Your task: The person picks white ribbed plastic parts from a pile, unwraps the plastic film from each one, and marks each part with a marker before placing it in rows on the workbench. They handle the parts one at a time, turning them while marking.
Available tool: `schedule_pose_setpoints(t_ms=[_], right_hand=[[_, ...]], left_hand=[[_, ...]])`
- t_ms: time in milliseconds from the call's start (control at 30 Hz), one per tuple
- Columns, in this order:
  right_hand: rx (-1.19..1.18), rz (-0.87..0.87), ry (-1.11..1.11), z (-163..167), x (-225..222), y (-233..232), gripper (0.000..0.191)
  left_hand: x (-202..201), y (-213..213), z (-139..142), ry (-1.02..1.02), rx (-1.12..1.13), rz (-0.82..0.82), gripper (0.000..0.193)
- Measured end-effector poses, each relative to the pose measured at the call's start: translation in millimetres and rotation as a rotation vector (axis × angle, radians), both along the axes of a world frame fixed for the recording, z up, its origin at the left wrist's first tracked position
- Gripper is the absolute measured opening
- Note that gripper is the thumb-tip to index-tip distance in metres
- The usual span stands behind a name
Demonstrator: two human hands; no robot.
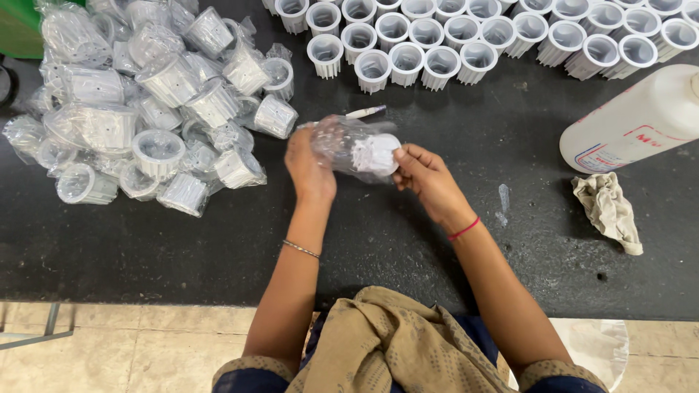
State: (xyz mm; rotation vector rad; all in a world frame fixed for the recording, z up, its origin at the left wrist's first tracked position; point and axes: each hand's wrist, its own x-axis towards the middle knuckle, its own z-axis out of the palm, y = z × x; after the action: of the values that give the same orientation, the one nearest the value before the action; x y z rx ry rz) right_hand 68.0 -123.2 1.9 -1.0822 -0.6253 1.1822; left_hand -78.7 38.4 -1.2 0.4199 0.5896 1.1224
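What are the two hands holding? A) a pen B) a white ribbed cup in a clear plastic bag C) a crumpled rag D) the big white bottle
B: the left hand and right hand grip a clear bag with a white ribbed cup inside.

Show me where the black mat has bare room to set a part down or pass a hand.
Bare black mat runs along the near edge below the bagged pile, and between the right hand and the crumpled rag. Crowded spots: far left with the pile, the far edge with the rows of white ribbed cups, and far right with the white bottle.
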Motion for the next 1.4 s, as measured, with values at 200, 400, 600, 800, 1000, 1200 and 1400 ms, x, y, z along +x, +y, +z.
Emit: schedule_pose_setpoints(t_ms=[200, 400, 600, 800, 1000, 1200, 1400], right_hand=[[0.103, -0.074, 0.253, -1, 20, -2, 0.023], [0.122, -0.205, -0.215, 5, 15, 5, 0.025], [0.111, -0.185, 0.057, 4, 8, 13, 0.025], [-0.007, -0.147, 0.341, -5, 12, 17, 0.027], [0.015, -0.108, 0.405, -5, 13, 18, 0.026], [0.151, -0.11, 0.156, -1, 11, 15, 0.021], [0.17, -0.087, 0.037, -7, 9, 16, 0.023]], left_hand=[[-15, 14, -4, 0.315, 0.307, 0.158, 0.026], [0, -13, 6, 0.511, 0.419, -0.458, 0.037], [6, -29, 9, 0.429, 0.562, -0.576, 0.038], [5, -28, 4, 0.398, 0.545, -0.595, 0.029], [6, -28, 3, 0.357, 0.532, -0.59, 0.03], [7, -29, 2, 0.492, 0.616, -0.53, 0.052], [7, -30, 4, 0.467, 0.612, -0.495, 0.054]])
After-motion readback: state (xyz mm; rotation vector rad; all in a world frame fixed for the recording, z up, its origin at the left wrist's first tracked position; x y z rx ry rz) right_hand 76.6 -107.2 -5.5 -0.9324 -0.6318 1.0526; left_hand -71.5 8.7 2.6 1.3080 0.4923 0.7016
